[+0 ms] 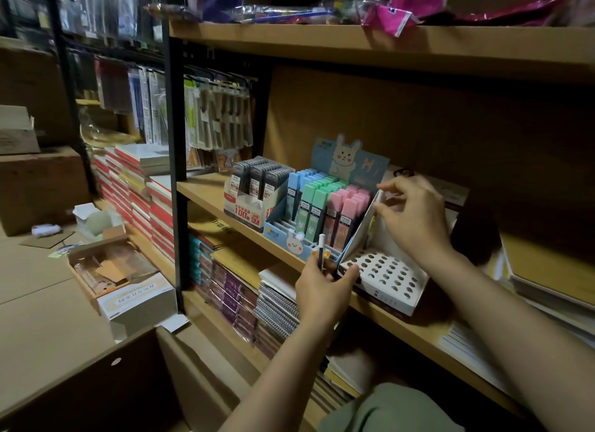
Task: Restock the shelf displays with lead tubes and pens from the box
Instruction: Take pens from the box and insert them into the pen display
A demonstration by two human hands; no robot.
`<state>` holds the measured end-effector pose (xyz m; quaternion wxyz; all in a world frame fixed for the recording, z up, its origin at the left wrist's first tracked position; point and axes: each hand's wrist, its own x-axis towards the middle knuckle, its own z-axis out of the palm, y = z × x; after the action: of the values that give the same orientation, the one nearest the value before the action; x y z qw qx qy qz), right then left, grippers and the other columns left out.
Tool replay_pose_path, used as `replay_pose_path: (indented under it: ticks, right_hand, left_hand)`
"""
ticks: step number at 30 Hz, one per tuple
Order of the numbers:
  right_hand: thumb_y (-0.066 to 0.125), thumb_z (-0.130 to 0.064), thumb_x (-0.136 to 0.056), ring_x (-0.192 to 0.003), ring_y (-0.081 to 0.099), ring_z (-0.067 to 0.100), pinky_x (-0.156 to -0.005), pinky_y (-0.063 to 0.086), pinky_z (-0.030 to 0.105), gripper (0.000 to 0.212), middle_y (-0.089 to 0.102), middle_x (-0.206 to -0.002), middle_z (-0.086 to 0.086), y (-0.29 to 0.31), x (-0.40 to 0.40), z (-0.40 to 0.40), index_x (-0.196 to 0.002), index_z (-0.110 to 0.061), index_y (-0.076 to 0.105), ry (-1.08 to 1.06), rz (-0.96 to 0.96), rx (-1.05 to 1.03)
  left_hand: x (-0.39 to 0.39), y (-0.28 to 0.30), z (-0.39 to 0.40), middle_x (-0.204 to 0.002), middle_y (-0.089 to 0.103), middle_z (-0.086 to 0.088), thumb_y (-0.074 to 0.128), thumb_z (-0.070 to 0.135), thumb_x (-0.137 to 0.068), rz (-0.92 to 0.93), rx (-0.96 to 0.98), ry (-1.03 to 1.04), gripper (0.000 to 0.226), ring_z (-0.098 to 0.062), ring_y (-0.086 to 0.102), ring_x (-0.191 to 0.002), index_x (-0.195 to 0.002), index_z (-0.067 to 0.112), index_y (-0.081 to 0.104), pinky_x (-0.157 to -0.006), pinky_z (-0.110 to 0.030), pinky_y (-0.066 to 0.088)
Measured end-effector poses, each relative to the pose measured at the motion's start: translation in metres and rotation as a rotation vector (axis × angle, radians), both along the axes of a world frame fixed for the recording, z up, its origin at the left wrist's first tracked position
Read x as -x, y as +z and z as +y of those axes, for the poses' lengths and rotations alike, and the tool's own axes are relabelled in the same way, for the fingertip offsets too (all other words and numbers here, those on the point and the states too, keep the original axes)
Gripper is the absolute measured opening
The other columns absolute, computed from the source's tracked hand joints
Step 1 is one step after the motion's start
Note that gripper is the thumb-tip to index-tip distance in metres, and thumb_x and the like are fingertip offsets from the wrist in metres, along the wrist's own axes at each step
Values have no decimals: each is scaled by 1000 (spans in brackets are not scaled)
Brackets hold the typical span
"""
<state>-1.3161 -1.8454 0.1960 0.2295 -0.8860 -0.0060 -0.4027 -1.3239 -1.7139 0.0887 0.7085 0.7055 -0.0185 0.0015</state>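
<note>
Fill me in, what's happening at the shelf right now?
A person is restocking pens. The left hand holds a pen upright at the front of the white pen display, whose visible holes all look empty. The right hand pinches the display's back card. Beside it, the bunny display is packed with blue, green and pink lead tubes, and the grey lead tubes look full too.

The scene is dim overall, with warm, low light. The brightest patch falls mid-frame on the pastel lead tubes (322,203) and the white perforated pen stand (383,270), which stay fairly sharp. The far recess behind them and the near right corner sink into deep shadow. The upper left racks of hanging packets (219,116) look soft and murky. Wide-angle distortion bows the black shelf post (175,161) and tilts the shelf boards. The near cardboard box (96,383) is dark and slightly blurred.
</note>
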Motion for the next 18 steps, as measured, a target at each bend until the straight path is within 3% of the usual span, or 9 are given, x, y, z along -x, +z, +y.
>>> replay_pose_path:
  ticks: [2, 5, 8, 10, 13, 15, 18]
  right_hand:
    - [74, -12, -84, -95, 59, 19, -72, 48, 21, 24, 57, -110, 8, -3, -3, 1, -107, -13, 68, -22, 20, -17]
    - [75, -13, -83, -88, 58, 16, -70, 45, 20, 28, 56, -108, 6, -10, -2, 3, -111, -13, 69, -42, 23, -35]
    - [73, -16, -84, -89, 57, 18, -74, 50, 26, 38, 52, -106, 2, -14, 4, 6, -122, -15, 65, -68, 61, -11]
    - [73, -20, -85, -81, 55, 13, -69, 48, 20, 52, 48, -105, -3, -16, 13, 9, -134, -17, 56, -44, 52, -31]
    - [69, -23, -89, -77, 59, 7, -64, 44, 10, 40, 54, -105, -8, -16, 29, 12, -128, -24, 60, 77, -2, -109]
    - [68, -24, -90, -84, 63, 1, -63, 48, 8, 28, 65, -99, -11, -15, 39, 17, -116, -30, 65, 243, 93, -236]
    - [72, -26, -86, -87, 67, -2, -70, 50, 9, 30, 72, -91, -10, -13, 50, 26, -115, -33, 67, 460, 257, -364]
  left_hand:
    - [0, 1, 2, -96, 60, 6, 76, 40, -78, -5, -20, -7, 39, -11, 59, -87, -106, 23, 55, -79, -34, 57]
    - [1, 3, 3, -95, 60, 3, 76, 39, -79, 6, -37, -22, 35, -14, 60, -85, -102, 23, 54, -79, -38, 58]
    - [5, 12, 4, -90, 58, 1, 75, 32, -81, 0, -51, -38, 29, -14, 55, -77, -97, 20, 53, -72, -32, 54]
    - [8, 16, 10, -94, 60, -2, 70, 26, -86, -4, 2, -94, 26, -13, 60, -79, -104, 19, 54, -72, -30, 56]
    - [17, 26, 35, -98, 61, -2, 53, 12, -95, 36, 234, -353, 22, -3, 59, -67, -116, 22, 54, -60, -20, 50]
    - [25, 29, 52, -95, 62, -3, 45, 3, -95, 84, 388, -515, 31, -7, 51, -70, -117, 19, 59, -66, -21, 41]
    - [34, 33, 65, -97, 70, 0, 41, 2, -97, 24, 313, -602, 35, -8, 61, -78, -121, 20, 59, -73, -23, 49]
